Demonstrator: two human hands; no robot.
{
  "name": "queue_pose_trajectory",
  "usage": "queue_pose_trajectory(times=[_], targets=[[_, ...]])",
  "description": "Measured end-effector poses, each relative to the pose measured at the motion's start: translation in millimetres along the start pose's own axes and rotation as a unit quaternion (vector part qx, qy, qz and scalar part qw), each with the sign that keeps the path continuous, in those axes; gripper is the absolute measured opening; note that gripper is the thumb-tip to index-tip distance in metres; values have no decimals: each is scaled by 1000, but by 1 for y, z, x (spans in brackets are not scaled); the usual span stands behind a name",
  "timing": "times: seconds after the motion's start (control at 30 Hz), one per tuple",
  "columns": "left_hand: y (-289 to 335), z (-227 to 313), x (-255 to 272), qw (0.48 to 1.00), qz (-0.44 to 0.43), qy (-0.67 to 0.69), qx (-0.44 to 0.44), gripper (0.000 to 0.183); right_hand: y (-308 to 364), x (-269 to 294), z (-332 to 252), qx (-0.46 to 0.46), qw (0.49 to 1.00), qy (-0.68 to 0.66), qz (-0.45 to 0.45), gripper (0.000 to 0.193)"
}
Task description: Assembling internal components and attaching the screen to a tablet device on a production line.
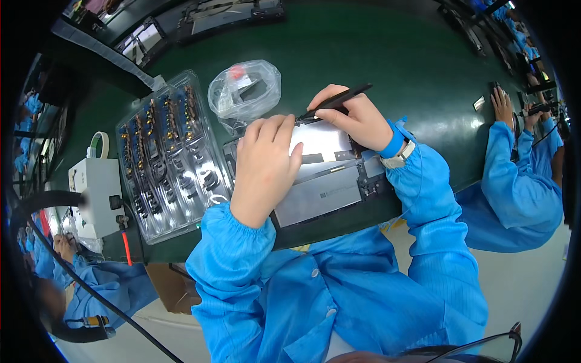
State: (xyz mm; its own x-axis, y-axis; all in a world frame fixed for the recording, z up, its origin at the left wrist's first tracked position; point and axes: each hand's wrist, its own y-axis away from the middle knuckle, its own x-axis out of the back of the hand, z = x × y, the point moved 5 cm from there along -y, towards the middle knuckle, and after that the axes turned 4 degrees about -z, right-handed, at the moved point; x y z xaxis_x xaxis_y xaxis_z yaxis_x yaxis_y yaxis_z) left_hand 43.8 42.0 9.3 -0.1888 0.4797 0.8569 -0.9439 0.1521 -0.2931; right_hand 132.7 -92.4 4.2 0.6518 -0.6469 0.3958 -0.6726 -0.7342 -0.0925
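Observation:
An opened tablet-like device (pixel 321 196) lies on the table in front of me, its silver metal plate and grey battery showing. My right hand (pixel 357 118) is closed round a slim black pen-shaped tool (pixel 344 98). The tool slants down to the device's far edge, where its tip meets small dark parts too fine to make out. My left hand (pixel 266 163) lies over the device's far left part, fingers stretched side by side, fingertips at that same edge close to the tool's tip. A blue band (pixel 396 140) and a watch (pixel 399 156) circle my right wrist.
Left of the device, a clear plastic tray (pixel 175 212) holds several rows of small circuit parts. Beyond it stands a crumpled clear bag (pixel 245 91). A white box (pixel 97 196) with cables sits at far left. Co-workers in blue sleeves (pixel 514 187) are on both sides.

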Motion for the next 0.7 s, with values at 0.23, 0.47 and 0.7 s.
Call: queue_pose_trajectory(times=[0.23,0.47,0.7], targets=[[2,0,1,1000,-10,-6,4,41,0,-5,-2,-8,997,72,-10,15],[1,4,0,997,-58,-43,16,44,2,-5,-6,22,995,102,2,16],[2,-2,-1,999,-33,-2,36,58,3,1,-3,9,998,61,21,17]])
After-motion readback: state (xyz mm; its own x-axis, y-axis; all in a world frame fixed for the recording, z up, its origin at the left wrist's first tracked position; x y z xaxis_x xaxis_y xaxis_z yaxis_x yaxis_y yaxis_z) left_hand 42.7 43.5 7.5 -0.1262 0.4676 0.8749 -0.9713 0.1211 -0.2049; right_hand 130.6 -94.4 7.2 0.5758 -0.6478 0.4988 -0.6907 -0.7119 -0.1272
